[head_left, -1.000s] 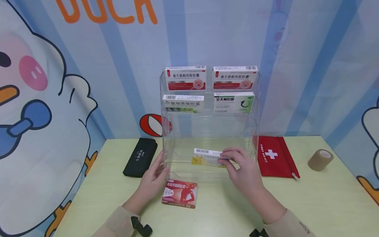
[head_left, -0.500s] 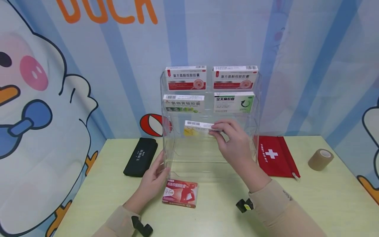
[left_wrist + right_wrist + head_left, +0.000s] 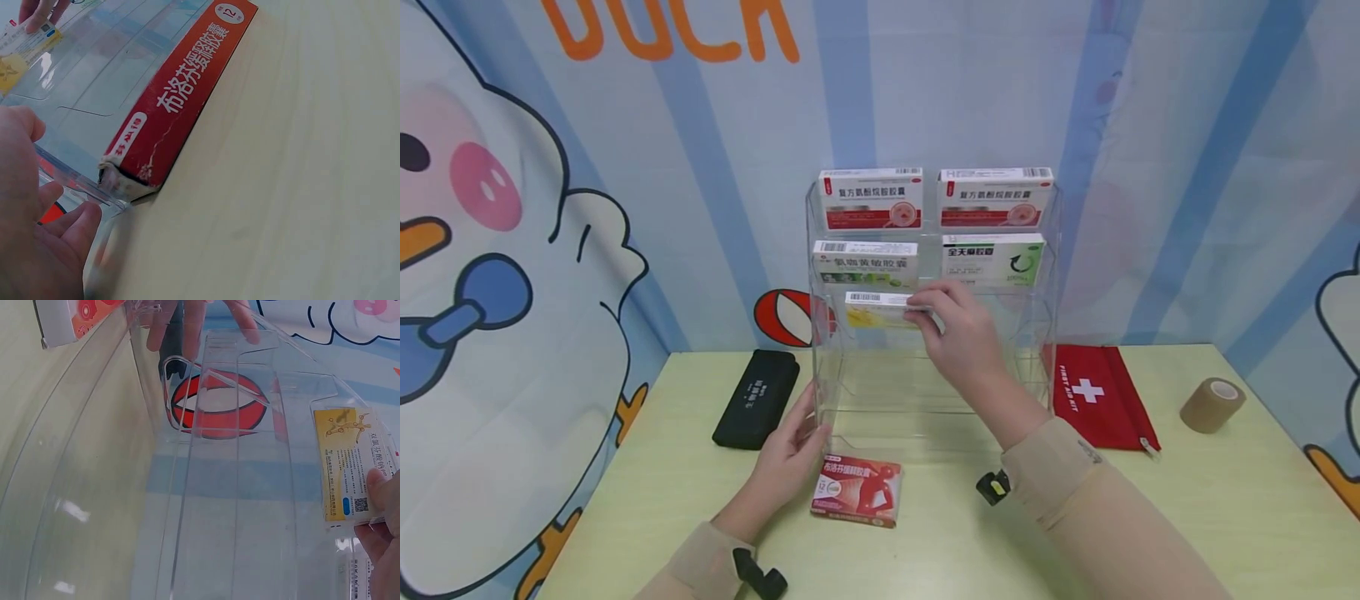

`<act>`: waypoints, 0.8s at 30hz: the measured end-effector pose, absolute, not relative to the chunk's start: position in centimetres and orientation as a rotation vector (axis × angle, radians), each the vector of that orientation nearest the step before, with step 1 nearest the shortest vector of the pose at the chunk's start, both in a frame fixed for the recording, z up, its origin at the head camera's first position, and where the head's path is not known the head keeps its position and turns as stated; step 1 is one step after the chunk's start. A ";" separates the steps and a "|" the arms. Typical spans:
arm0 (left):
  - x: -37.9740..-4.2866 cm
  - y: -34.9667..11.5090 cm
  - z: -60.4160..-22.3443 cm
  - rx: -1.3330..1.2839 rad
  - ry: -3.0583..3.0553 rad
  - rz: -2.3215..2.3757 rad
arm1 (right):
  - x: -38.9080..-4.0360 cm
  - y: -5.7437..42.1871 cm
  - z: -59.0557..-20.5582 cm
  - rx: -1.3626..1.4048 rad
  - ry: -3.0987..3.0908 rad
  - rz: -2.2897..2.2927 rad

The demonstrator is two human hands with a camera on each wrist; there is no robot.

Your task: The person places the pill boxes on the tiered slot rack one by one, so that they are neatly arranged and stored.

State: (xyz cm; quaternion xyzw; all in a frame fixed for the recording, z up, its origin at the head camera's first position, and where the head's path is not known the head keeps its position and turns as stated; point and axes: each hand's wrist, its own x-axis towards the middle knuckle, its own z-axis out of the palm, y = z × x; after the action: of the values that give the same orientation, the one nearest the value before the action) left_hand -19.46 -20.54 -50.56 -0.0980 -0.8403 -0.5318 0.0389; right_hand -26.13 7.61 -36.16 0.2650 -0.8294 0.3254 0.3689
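Observation:
A clear acrylic display rack with stepped tiers stands on the table. My right hand pinches the right end of a yellow-and-white medicine box, held level at the left of the third tier, just below the upper boxes. In the right wrist view its yellow printed face shows, thumb on its edge. My left hand grips the rack's lower left side, with thumb in front and fingers behind in the left wrist view. Close by that hand, a red medicine box lies flat before the rack.
Two red-and-white boxes fill the top tier. Below them sit a green-and-white box and a white box with a green arrow. A black pouch lies left; a red first aid pouch and a tan tape roll lie right.
My right hand has lifted the yellow-and-white box from the rack's low front up and leftward to the third tier. The left hand has stayed on the rack's side.

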 end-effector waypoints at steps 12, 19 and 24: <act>-19.4 -20.5 -50.5 -0.296 -2.566 -1.664 | -27.0 6.1 -37.3 0.739 -2.127 0.870; -19.4 -20.5 -50.5 -0.299 -2.563 -1.670 | -27.3 5.7 -37.8 0.756 -2.125 0.873; -19.4 -20.6 -50.5 -0.303 -2.563 -1.665 | -27.3 5.6 -38.1 0.745 -2.137 0.871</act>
State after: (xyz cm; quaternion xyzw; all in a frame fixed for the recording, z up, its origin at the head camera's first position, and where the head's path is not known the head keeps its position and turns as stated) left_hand -19.45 -20.56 -50.54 -0.0986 -0.8340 -0.5418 0.0352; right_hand -27.31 5.64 -38.14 0.2879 -0.8252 0.3364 0.3506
